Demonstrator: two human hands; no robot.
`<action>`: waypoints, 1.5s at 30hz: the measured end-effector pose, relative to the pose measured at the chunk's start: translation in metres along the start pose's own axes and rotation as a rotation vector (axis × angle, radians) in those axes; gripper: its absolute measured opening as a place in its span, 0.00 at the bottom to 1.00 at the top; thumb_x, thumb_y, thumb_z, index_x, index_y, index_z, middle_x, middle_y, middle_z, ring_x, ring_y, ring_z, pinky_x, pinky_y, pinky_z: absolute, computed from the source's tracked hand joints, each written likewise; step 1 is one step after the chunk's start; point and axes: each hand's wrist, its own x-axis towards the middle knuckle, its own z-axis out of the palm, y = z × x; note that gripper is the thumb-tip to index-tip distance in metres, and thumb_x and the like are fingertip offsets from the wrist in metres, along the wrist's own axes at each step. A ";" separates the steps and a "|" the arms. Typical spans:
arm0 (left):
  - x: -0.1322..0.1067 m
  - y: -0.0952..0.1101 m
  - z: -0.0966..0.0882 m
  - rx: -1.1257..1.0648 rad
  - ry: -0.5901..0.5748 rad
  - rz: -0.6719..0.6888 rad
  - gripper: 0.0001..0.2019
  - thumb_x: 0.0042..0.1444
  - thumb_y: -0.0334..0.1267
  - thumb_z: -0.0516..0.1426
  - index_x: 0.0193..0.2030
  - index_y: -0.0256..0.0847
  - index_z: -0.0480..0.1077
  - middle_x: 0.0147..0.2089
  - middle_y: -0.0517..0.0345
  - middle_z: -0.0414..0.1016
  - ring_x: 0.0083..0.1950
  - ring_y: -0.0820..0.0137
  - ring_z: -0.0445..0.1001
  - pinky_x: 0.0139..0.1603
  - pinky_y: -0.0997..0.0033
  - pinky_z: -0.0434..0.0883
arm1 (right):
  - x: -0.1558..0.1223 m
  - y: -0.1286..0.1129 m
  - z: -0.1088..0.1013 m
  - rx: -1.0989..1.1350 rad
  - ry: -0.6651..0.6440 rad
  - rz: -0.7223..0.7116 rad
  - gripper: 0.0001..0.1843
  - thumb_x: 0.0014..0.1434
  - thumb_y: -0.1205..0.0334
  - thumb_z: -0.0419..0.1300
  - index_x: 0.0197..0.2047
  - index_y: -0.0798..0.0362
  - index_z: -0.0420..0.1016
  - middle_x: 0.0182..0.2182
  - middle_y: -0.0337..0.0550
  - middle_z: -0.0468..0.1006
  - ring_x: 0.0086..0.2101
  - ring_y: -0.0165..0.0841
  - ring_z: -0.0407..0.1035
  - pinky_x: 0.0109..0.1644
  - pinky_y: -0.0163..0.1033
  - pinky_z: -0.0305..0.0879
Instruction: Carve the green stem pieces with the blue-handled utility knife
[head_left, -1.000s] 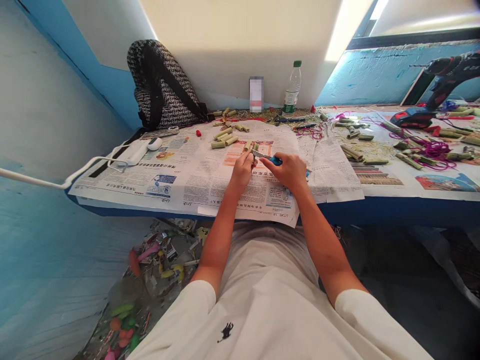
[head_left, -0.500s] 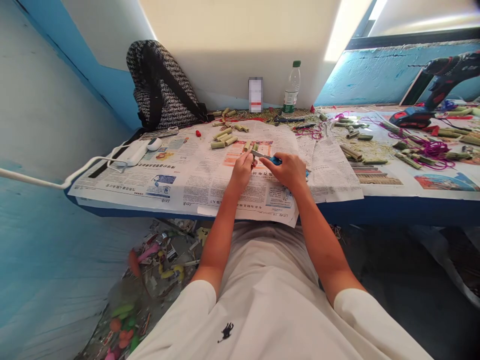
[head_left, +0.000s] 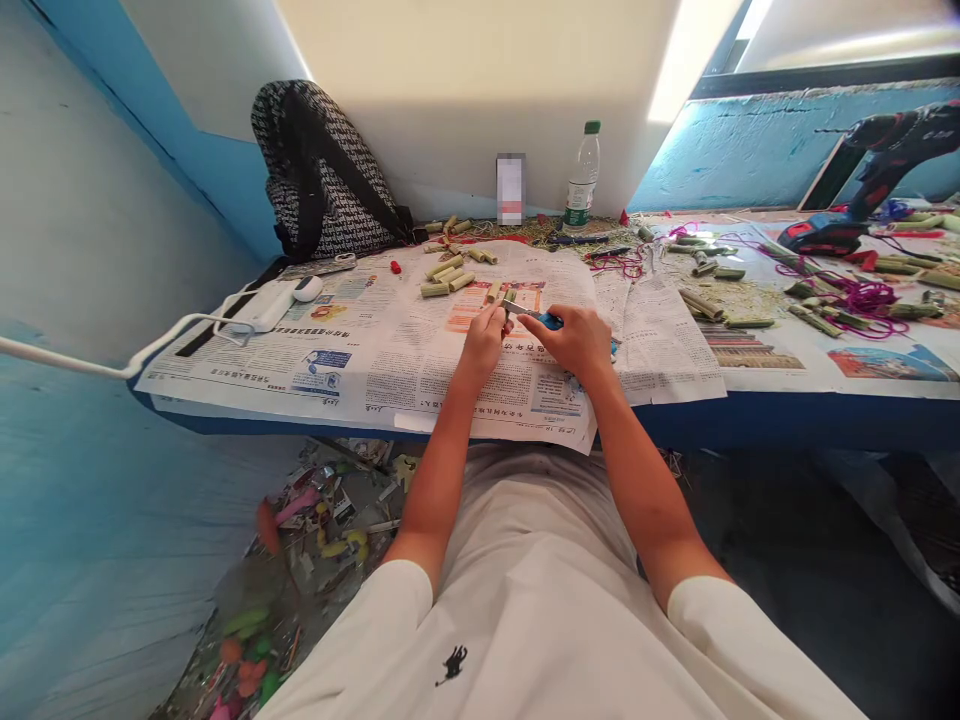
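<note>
My left hand (head_left: 486, 338) is closed around a short green plant stem piece (head_left: 510, 296), which stands up from the fingers over the newspaper (head_left: 405, 340). In my right hand (head_left: 579, 338) is a utility knife (head_left: 551, 321) with a blue handle. Its metal blade points left and lies against the stem piece, close to my left fingertips. My fingers hide the lower end of the stem. Just beyond the hands lie several pale, peeled stem pieces (head_left: 448, 275), cut short.
A white power strip (head_left: 270, 305) with a cable lies left. Behind stand a patterned backpack (head_left: 330, 180), a phone (head_left: 511, 190) and a water bottle (head_left: 583, 180). To the right are green stems (head_left: 727, 273), purple string (head_left: 870, 297) and a cordless drill (head_left: 862, 190). Litter covers the floor (head_left: 300, 580).
Almost nothing differs. Both hands, the utility knife and the stem piece keep nearly the same positions, and the camera view has shifted very slightly.
</note>
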 end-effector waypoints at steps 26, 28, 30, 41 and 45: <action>-0.006 0.006 0.002 -0.085 0.022 -0.056 0.15 0.74 0.33 0.48 0.46 0.37 0.76 0.29 0.61 0.62 0.29 0.73 0.58 0.36 0.70 0.61 | 0.000 0.002 -0.002 -0.047 0.119 0.059 0.37 0.71 0.25 0.49 0.31 0.49 0.73 0.27 0.50 0.76 0.30 0.39 0.66 0.35 0.42 0.48; -0.007 0.007 0.003 -0.082 0.033 -0.055 0.14 0.74 0.33 0.48 0.44 0.39 0.75 0.29 0.62 0.62 0.29 0.73 0.59 0.36 0.71 0.62 | -0.001 0.003 -0.001 -0.045 0.102 0.018 0.36 0.70 0.25 0.51 0.31 0.49 0.73 0.27 0.49 0.77 0.30 0.39 0.67 0.35 0.42 0.47; -0.007 0.007 0.004 -0.092 0.043 -0.057 0.12 0.74 0.33 0.49 0.43 0.40 0.73 0.30 0.62 0.62 0.29 0.73 0.59 0.36 0.71 0.63 | -0.002 0.004 -0.001 -0.034 0.076 -0.033 0.36 0.69 0.25 0.53 0.30 0.48 0.73 0.27 0.48 0.78 0.31 0.39 0.68 0.35 0.43 0.46; -0.009 0.003 0.001 -0.116 0.048 -0.021 0.10 0.74 0.35 0.50 0.39 0.42 0.68 0.30 0.61 0.60 0.30 0.73 0.59 0.34 0.70 0.62 | -0.002 0.003 -0.002 0.015 0.021 -0.076 0.35 0.68 0.25 0.57 0.30 0.48 0.74 0.30 0.48 0.81 0.34 0.39 0.70 0.36 0.42 0.46; -0.007 0.001 0.000 -0.135 0.034 -0.003 0.11 0.74 0.35 0.50 0.37 0.42 0.67 0.30 0.60 0.61 0.30 0.73 0.59 0.34 0.70 0.62 | -0.001 0.002 0.000 0.013 0.035 -0.066 0.34 0.68 0.25 0.57 0.30 0.48 0.75 0.30 0.48 0.81 0.34 0.39 0.71 0.35 0.43 0.45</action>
